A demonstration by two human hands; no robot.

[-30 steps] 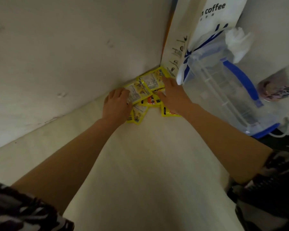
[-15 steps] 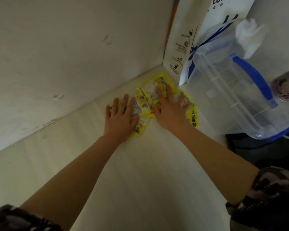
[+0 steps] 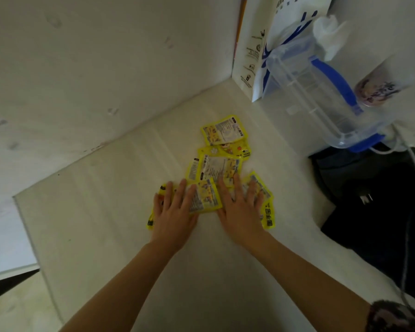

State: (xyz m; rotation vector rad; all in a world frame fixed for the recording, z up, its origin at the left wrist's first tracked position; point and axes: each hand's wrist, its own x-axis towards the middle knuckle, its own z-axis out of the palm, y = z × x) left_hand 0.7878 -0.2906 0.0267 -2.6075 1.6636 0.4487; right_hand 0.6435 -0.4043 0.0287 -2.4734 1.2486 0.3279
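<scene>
Several flat yellow packets (image 3: pixel 219 165) lie spread on a pale tabletop (image 3: pixel 120 224), away from the wall corner. My left hand (image 3: pixel 174 212) lies flat with straight fingers on the packets at the left of the spread. Beside it my right hand (image 3: pixel 241 207) presses flat on the packets at the right, fingers spread. One packet (image 3: pixel 224 130) lies alone at the far end, touched by neither hand. Parts of the nearest packets are hidden under my palms.
A clear plastic jug with a blue handle (image 3: pixel 321 92) stands at the right, with a white coffee bag (image 3: pixel 268 44) behind it. A dark bag with a white cable (image 3: pixel 381 200) lies at the right edge. Pale walls (image 3: pixel 106 56) meet at the corner; the table's left edge (image 3: pixel 29 236) is near.
Both hands have slid the packets out of the wall corner toward me, fanning them over the tabletop. My fingers went from bent over the pile to flat.
</scene>
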